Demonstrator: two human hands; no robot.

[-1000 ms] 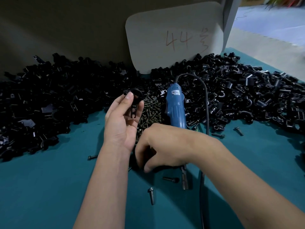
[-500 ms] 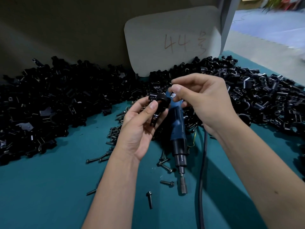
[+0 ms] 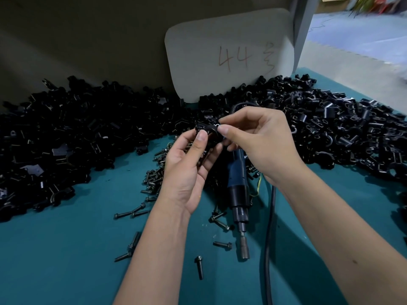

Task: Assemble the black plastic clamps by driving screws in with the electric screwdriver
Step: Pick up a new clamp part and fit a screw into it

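My left hand [image 3: 187, 170] holds a black plastic clamp [image 3: 209, 132] between thumb and fingers, raised above the table. My right hand [image 3: 262, 142] pinches a screw at the clamp's top; the screw is mostly hidden by my fingertips. The blue electric screwdriver [image 3: 237, 186] lies on the teal table [image 3: 66, 249] under my hands, bit pointing toward me, and neither hand touches it. A heap of screws [image 3: 154, 177] lies just left of it, and loose screws [image 3: 199, 267] are scattered nearer to me.
Big piles of black clamp parts cover the table at the left [image 3: 66, 137] and the right [image 3: 341, 133]. A white card marked "44" [image 3: 229, 56] leans on the back wall. The screwdriver's black cable [image 3: 269, 238] runs toward me beside my right forearm.
My right hand rose from the table near the screws and came up to the clamp in my left hand. My left hand brought the clamp slightly right and higher.
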